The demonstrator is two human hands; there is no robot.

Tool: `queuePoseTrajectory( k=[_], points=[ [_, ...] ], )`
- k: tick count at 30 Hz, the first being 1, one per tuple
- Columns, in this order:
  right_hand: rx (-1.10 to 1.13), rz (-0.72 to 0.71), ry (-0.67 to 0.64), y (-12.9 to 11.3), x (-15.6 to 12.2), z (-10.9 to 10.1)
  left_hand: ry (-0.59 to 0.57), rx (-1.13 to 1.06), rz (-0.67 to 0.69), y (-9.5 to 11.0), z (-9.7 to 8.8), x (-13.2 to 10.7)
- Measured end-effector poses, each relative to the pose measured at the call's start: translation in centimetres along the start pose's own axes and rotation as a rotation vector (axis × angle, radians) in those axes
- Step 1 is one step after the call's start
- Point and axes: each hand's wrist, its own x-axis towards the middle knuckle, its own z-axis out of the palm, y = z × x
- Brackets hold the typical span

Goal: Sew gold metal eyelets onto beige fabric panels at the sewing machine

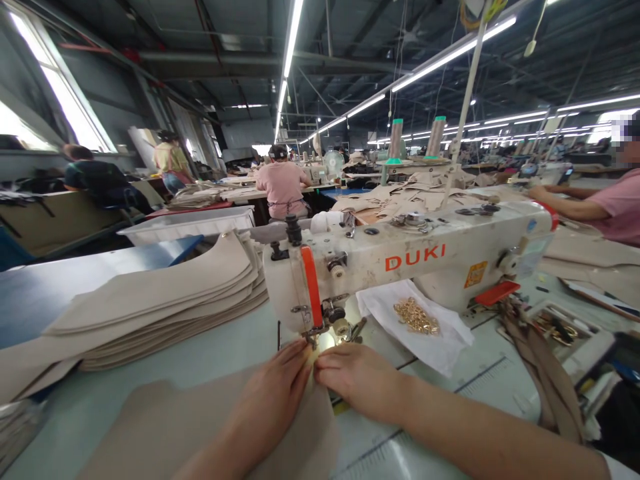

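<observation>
A white DUKI sewing machine point(415, 260) stands on the pale table point(210, 353). Under its needle and presser foot point(315, 333) lies a beige fabric piece point(165, 427) that spreads toward me. My left hand point(273, 400) rests on the fabric, its fingers pressed together at the fabric's edge right by the needle. My right hand point(357, 377) meets it from the right, fingers pinched on the same edge. The fingertips of both hands almost touch just in front of the presser foot.
A stack of beige cut pieces point(160, 300) lies at the left. A white cloth holding gold metal rings point(417, 317) sits under the machine arm. A tray of small parts point(560, 327) and hanging straps point(545, 380) are at the right. A person's arm point(575, 207) works nearby; others sit farther back.
</observation>
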Motion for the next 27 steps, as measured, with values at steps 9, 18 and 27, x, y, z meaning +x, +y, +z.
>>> queuePoseTrajectory(
  k=[9,18,27],
  points=[
    [0.058,0.015,0.023,0.4,0.0,0.6,-0.109,-0.004,-0.099,0.5,-0.2,0.4],
    [-0.017,-0.204,0.052,-2.1,0.2,1.5,-0.138,-0.031,-0.170,1.9,-2.5,-4.4],
    [0.057,-0.165,0.137,-2.8,-0.2,1.0,-0.054,0.146,0.130,1.9,-3.0,-10.9]
  ],
)
